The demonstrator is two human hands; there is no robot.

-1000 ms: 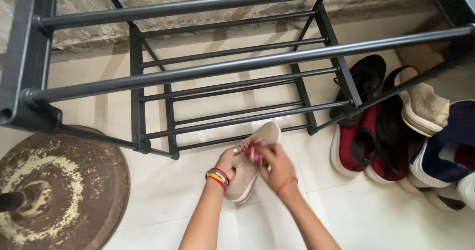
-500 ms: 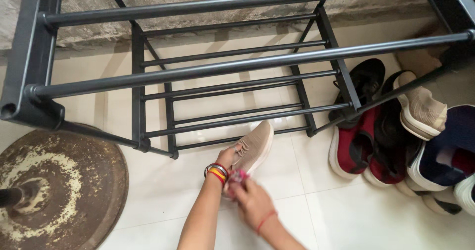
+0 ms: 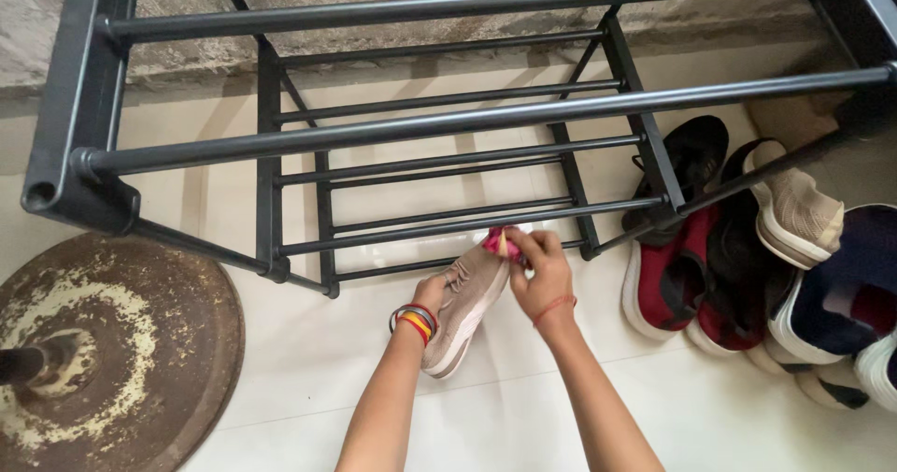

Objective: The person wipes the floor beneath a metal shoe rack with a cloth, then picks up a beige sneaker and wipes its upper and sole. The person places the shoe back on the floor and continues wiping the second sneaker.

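Your right hand (image 3: 542,280) has moved from heel to toe of the beige shoe (image 3: 467,308), grip pinching a pink cloth (image 3: 498,244); left hand (image 3: 432,296) clasps the shoe's side, before the black rack (image 3: 299,248). Wiping looks partway done; the shoes piled beside the rack (image 3: 747,248) seem untouched.

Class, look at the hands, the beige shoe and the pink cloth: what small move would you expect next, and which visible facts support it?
Probably a short stroke of the pink cloth back along the beige shoe toward its heel. The right hand presses the cloth at the toe end, beside the rack, so the rest of the upper lies uncovered, while the left hand steadies the shoe's side on the floor.
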